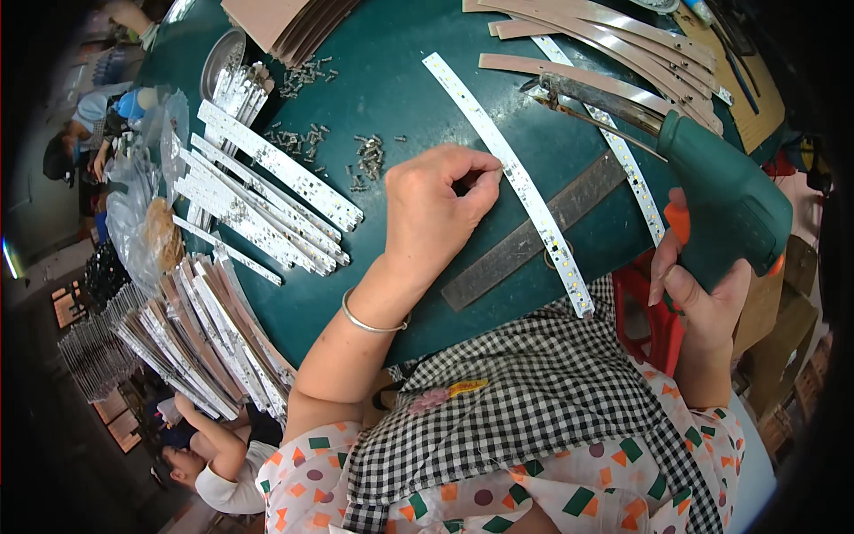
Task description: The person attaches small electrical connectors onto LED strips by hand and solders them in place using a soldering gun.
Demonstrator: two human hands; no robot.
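Note:
A white LED strip board [539, 218] lies slantwise on the green table in front of me, dotted with small yellow LEDs. Beside its middle, the thumb and forefinger of my left hand [440, 209] are pinched together at the strip's edge; whatever is between them is too small to make out. My right hand [698, 298] grips a green soldering gun [725, 187] with an orange trigger, a finger lying by that trigger. The gun's metal tip points left, above a second LED strip board [642, 191]. A dark flat metal bar [498, 265] passes beneath the first strip.
Several LED strips [267, 191] are piled at the left, near small loose metal parts [369, 158]. More strips [209, 329] are stacked at the table's left edge. Brown-backed strips [596, 76] lie at the far right. Other people [218, 463] sit at the left.

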